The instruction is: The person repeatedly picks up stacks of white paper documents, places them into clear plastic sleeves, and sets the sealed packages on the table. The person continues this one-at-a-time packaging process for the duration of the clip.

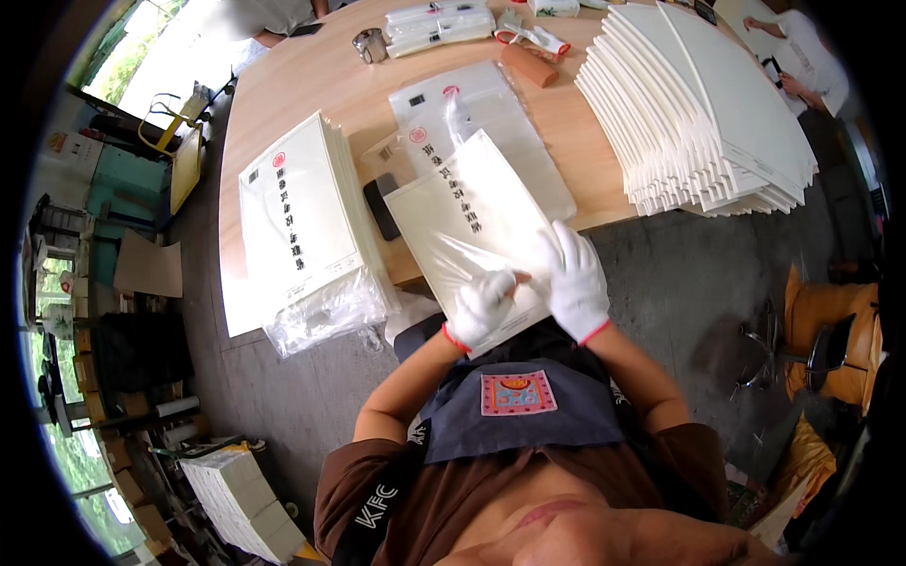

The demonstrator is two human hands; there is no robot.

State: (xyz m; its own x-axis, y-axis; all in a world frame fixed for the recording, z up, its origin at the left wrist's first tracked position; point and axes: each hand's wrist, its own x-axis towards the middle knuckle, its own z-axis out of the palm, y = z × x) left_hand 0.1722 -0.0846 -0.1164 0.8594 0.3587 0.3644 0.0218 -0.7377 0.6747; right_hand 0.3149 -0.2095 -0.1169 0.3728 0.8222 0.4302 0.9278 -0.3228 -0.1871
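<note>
A: Head view first. What are the hands doing?

B: Both wear white gloves and sit just below the middle of the frame. The left hand point(483, 304) has its fingers curled over the near edge of a flat cream booklet point(472, 222) that is inside a clear plastic sleeve point(514, 132); thumb and fingers look pinched on that lower edge. The right hand point(576, 278) lies on the booklet's lower right corner, fingers spread and fairly straight, pressing more than gripping.

A: And where is the booklet itself?

B: Centre of the frame, tilted, its near end hanging past the edge of the wooden table point(311, 85) toward the person's dark apron point(519, 415). The sleeve's open end reaches up toward the upper middle, lying flat on the table.

A: What lies about it?

B: Left of centre, a stack of bagged booklets point(302, 217), with loose plastic bunched at its near end over the table's edge. Between that stack and the held booklet, a dark phone point(381, 206), partly covered. Upper right, a large fanned pile of unbagged cream booklets point(698, 104). Top middle, a pack of clear sleeves point(439, 24) and a small metal cup point(370, 43).

A: Anyone else?

B: A second person's arm point(802, 57) at the upper right rim, well apart from the gloves.
</note>
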